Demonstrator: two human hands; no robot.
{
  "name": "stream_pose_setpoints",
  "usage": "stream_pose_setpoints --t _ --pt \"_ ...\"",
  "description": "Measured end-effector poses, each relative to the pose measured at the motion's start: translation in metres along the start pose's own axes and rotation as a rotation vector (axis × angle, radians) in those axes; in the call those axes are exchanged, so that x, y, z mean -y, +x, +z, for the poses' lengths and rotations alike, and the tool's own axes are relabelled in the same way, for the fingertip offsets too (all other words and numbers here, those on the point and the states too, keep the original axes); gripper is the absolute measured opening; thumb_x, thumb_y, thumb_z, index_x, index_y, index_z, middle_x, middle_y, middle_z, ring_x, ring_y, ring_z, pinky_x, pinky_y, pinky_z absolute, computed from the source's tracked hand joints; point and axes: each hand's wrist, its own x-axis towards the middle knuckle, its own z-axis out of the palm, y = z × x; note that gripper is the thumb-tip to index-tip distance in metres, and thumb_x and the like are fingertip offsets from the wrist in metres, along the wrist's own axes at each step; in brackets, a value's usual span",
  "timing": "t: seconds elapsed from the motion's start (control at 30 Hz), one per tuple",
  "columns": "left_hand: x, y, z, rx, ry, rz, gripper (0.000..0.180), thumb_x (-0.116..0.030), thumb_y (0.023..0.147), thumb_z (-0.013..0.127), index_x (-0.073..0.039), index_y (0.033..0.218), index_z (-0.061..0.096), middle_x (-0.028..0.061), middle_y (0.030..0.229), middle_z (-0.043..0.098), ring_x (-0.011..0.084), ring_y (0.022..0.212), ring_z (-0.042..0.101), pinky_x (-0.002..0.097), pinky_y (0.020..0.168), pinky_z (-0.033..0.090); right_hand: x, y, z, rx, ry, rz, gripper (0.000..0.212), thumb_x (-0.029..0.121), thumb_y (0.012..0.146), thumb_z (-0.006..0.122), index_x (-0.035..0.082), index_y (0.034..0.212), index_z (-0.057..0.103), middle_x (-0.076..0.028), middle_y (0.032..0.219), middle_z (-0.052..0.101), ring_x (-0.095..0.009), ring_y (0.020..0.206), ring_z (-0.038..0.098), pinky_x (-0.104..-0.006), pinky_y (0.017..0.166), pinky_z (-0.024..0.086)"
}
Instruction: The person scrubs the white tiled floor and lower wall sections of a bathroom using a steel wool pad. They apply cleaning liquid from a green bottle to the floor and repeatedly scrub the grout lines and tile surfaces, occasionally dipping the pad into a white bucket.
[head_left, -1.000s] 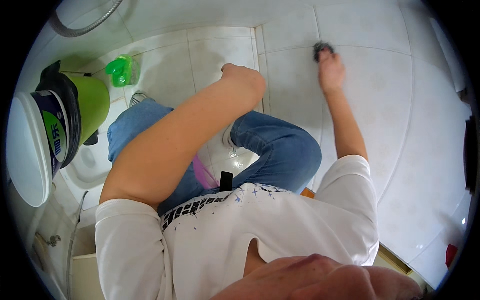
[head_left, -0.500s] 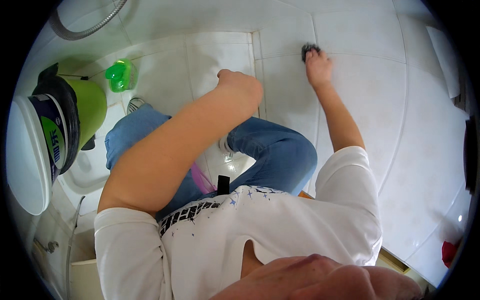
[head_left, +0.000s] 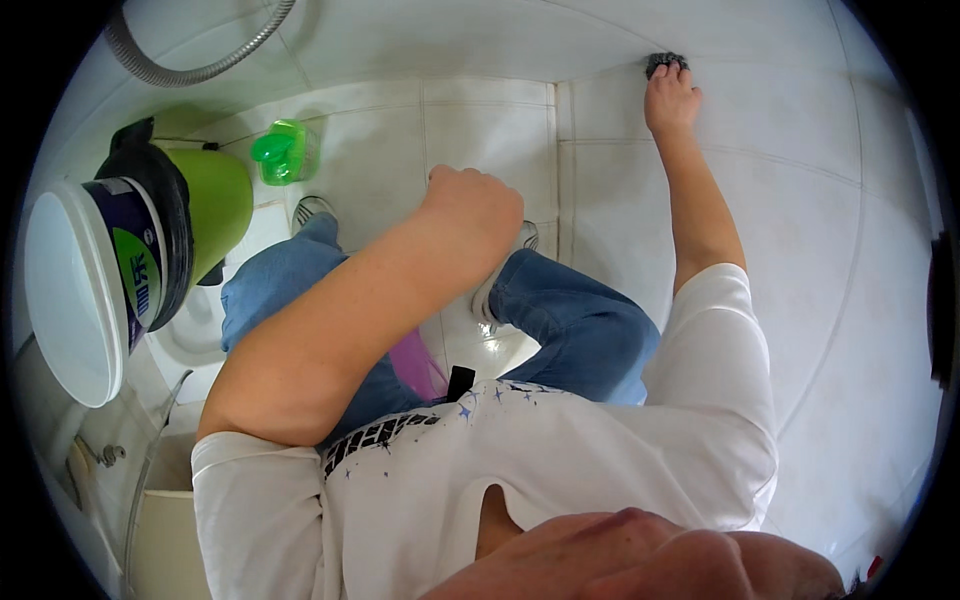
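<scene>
A dark grey steel wool scrubber (head_left: 665, 64) is pressed against the white tiled wall (head_left: 790, 115) at the upper right. My right hand (head_left: 674, 100) is closed over it, with the arm stretched out. Above my bent knees, my left hand (head_left: 472, 205) is curled into a fist with its back turned up. Its palm and fingertips are hidden, so I cannot tell whether anything is inside. A clear green bottle (head_left: 285, 152) stands on the floor beyond my left foot.
To the left, a green bucket (head_left: 222, 205) carries a white-rimmed tub (head_left: 65, 290). A metal shower hose (head_left: 190, 72) hangs at the upper left. Something purple (head_left: 416, 366) shows between my legs. A tap (head_left: 112, 455) is at the lower left.
My right hand has slid the steel wool scrubber farther up and away along the tiles. My left fist has barely moved. The whole view has shifted a little.
</scene>
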Motion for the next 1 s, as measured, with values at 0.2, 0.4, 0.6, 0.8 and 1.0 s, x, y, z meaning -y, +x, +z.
stream_pose_setpoints --t 0.2,0.4,0.6,0.8,1.0 --pt "-0.014 0.017 -0.003 0.122 0.034 -0.038 0.033 -0.031 0.074 0.072 -0.006 0.09 0.057 0.0097 0.086 0.061 0.0277 0.087 0.061 0.0415 0.069 0.047 -0.013 -0.054 -0.021 0.158 -0.012 -0.069 0.022 0.017 0.086 0.05 0.009 0.106 0.056 -0.003 0.115 0.055 -0.018 0.104 0.052 -0.0374 0.075 0.045" --pt "-0.024 0.022 -0.014 0.255 0.005 -0.058 0.035 -0.034 0.078 0.068 -0.005 0.095 0.06 0.0122 0.094 0.065 0.0291 0.095 0.062 0.0407 0.075 0.051 -0.051 -0.126 -0.035 0.099 0.035 -0.037 0.026 0.016 0.084 0.051 0.013 0.11 0.054 0.003 0.124 0.053 -0.018 0.098 0.054 -0.0388 0.074 0.046" --pt "-0.025 0.018 -0.015 0.314 -0.052 -0.07 0.037 -0.035 0.08 0.067 -0.003 0.096 0.059 0.0137 0.096 0.063 0.0313 0.094 0.061 0.0414 0.076 0.05 -0.142 -0.1 -0.103 -0.191 -0.048 0.243 0.044 0.024 0.077 0.061 0.016 0.119 0.052 0.003 0.13 0.05 -0.024 0.105 0.053 -0.043 0.077 0.048" --pt "-0.012 0.015 -0.02 0.241 -0.051 -0.057 0.036 -0.034 0.081 0.066 -0.002 0.095 0.058 0.0147 0.096 0.063 0.0322 0.093 0.06 0.0414 0.076 0.05 -0.152 -0.122 -0.113 -0.185 -0.046 0.304 0.038 0.018 0.078 0.059 0.008 0.114 0.052 -0.005 0.123 0.052 -0.026 0.106 0.051 -0.0446 0.077 0.047" --pt "-0.014 0.013 -0.019 0.219 -0.04 -0.031 0.034 -0.033 0.081 0.067 -0.003 0.095 0.06 0.0122 0.095 0.064 0.0297 0.092 0.061 0.0404 0.075 0.05 -0.153 -0.139 -0.137 -0.259 0.025 0.342 0.049 0.021 0.072 0.067 0.006 0.115 0.048 -0.01 0.125 0.048 -0.028 0.106 0.05 -0.0427 0.078 0.048"
